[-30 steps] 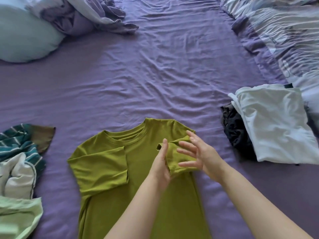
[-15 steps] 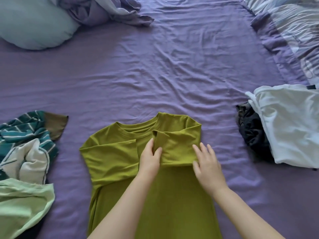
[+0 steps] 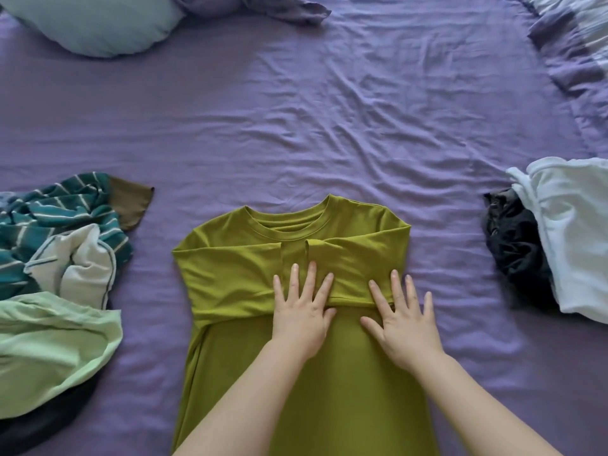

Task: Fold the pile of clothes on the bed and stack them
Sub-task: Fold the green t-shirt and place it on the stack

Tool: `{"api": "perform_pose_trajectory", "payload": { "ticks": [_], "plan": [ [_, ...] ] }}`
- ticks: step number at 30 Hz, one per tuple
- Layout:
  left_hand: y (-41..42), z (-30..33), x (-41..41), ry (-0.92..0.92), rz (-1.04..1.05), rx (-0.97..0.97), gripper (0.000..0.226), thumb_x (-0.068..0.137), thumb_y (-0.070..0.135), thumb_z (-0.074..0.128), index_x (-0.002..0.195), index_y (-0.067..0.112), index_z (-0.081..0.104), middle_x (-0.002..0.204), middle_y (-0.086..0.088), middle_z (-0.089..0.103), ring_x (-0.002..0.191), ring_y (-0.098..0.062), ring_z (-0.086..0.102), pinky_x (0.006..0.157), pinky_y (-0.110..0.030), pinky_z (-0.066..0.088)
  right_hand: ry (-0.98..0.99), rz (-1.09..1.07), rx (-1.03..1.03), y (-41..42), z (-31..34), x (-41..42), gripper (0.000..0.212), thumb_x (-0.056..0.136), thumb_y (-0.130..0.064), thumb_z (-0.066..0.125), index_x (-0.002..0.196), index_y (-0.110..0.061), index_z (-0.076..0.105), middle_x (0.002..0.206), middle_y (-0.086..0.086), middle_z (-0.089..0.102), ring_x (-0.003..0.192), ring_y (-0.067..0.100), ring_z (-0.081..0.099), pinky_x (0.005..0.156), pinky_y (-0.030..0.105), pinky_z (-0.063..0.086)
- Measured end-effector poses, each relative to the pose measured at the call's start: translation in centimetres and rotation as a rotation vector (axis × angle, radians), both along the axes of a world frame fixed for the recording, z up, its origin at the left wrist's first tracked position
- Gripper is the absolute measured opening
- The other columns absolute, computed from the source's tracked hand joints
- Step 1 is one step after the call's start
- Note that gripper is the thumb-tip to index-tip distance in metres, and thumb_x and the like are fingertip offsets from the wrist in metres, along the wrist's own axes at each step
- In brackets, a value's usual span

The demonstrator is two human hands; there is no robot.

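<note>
Your left hand [image 3: 301, 319] lies flat on the olive-green T-shirt [image 3: 250, 284], fingers spread and straight, pressing down where the two folded-in sleeves nearly meet at the chest. Your right hand [image 3: 403, 327] lies flat just beside it, fingers also straight and fanned wide, its fingertips on the lower edge of the right sleeve and its palm on the shirt's body. Neither hand holds anything.

The shirt sits in the near middle of the purple bedsheet [image 3: 329, 120], collar pointing far, body running toward you under your forearms and out of the bottom of the view. Both sleeves are turned inward across the chest, a narrow gap left between their cuffs.

To the left, well apart from the shirt, the unfolded pile waits: a teal striped garment [image 3: 56, 209] with a brown piece at its far corner, a white garment [image 3: 82, 268] crumpled on top of it, and a pale green garment [image 3: 49, 350] nearest you, with something dark beneath it. To the right, near the frame edge, a folded white garment [image 3: 572, 232] lies over a black garment [image 3: 513, 245] that pokes out on its left side. Both groups are clear of your hands, with bare wrinkled sheet between them and the shirt.

At the far left a pale blue pillow [image 3: 92, 21] rests on the sheet, with bunched lilac fabric [image 3: 283, 4] beside it. A striped quilt [image 3: 575, 37] covers the far right corner.
</note>
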State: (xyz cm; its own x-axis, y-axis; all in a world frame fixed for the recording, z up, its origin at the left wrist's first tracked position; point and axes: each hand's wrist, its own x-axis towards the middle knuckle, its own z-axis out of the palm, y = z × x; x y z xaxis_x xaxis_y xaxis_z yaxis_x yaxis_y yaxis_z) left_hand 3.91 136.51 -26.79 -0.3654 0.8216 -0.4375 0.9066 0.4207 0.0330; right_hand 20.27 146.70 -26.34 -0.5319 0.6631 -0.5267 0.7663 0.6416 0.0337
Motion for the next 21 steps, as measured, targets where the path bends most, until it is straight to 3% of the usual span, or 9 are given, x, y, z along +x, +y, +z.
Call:
{"api": "perform_pose_trajectory", "payload": {
  "ticks": [3, 6, 10, 13, 17, 21],
  "plan": [
    [-0.2, 0.8, 0.9, 0.020, 0.015, -0.037, 0.064, 0.100, 0.050, 0.022, 0.150, 0.032, -0.014, 0.158, -0.005, -0.021, 0.145, -0.033, -0.018, 0.112, -0.059, -0.010, 0.030, 0.004, 0.019, -0.9, 1.0, -0.4, 0.069, 0.094, -0.063, 0.018, 0.149, -0.033, -0.010, 0.156, 0.011, -0.022, 0.143, 0.032, -0.020, 0.113, 0.056, -0.003],
    [-2.1, 1.9, 2.8, -0.016, 0.042, -0.028, 0.065, 0.101, 0.045, 0.028, 0.152, 0.026, -0.008, 0.159, -0.007, -0.016, 0.146, -0.031, -0.015, 0.115, -0.056, -0.007, 0.220, 0.048, 0.040, -3.0, 2.6, 0.2, 0.065, 0.096, -0.051, 0.036, 0.151, -0.025, 0.015, 0.159, 0.015, 0.000, 0.146, 0.033, -0.008, 0.115, 0.053, 0.001],
    [-6.9, 2.8, 5.2, -0.100, 0.057, -0.056, 0.064, 0.101, 0.041, 0.030, 0.152, 0.023, -0.005, 0.160, -0.007, -0.014, 0.147, -0.029, -0.013, 0.117, -0.051, -0.001, 0.352, 0.141, 0.008, -7.1, 3.9, 1.4, 0.059, 0.091, -0.037, 0.057, 0.144, -0.017, 0.039, 0.153, 0.016, 0.028, 0.144, 0.034, 0.016, 0.114, 0.050, 0.018],
    [-11.9, 3.0, 7.1, -0.140, 0.112, -0.080, 0.062, 0.102, 0.036, 0.031, 0.153, 0.023, -0.001, 0.160, -0.007, -0.014, 0.147, -0.027, -0.012, 0.118, -0.047, 0.001, 0.398, 0.199, 0.002, -11.0, 4.3, 2.5, 0.059, 0.074, -0.026, 0.079, 0.127, -0.010, 0.059, 0.135, 0.020, 0.053, 0.130, 0.039, 0.043, 0.101, 0.054, 0.039],
    [-18.1, 3.8, 9.5, -0.206, 0.185, -0.046, 0.056, 0.101, 0.033, 0.033, 0.152, 0.024, 0.011, 0.161, -0.005, -0.005, 0.148, -0.021, -0.004, 0.119, -0.040, 0.006, 0.443, 0.284, -0.068, -16.4, 4.5, 4.2, 0.068, 0.055, -0.024, 0.091, 0.117, -0.010, 0.067, 0.122, 0.019, 0.063, 0.116, 0.037, 0.057, 0.089, 0.052, 0.050],
    [-23.4, 4.8, 11.0, -0.293, 0.175, -0.001, 0.045, 0.100, 0.032, 0.037, 0.144, 0.024, 0.035, 0.158, -0.003, 0.017, 0.146, -0.018, 0.010, 0.116, -0.032, 0.018, 0.443, 0.378, -0.173, -21.3, 4.5, 7.0, 0.071, 0.049, -0.026, 0.093, 0.116, -0.019, 0.068, 0.119, 0.015, 0.065, 0.112, 0.031, 0.062, 0.089, 0.046, 0.052]
  ]
}}
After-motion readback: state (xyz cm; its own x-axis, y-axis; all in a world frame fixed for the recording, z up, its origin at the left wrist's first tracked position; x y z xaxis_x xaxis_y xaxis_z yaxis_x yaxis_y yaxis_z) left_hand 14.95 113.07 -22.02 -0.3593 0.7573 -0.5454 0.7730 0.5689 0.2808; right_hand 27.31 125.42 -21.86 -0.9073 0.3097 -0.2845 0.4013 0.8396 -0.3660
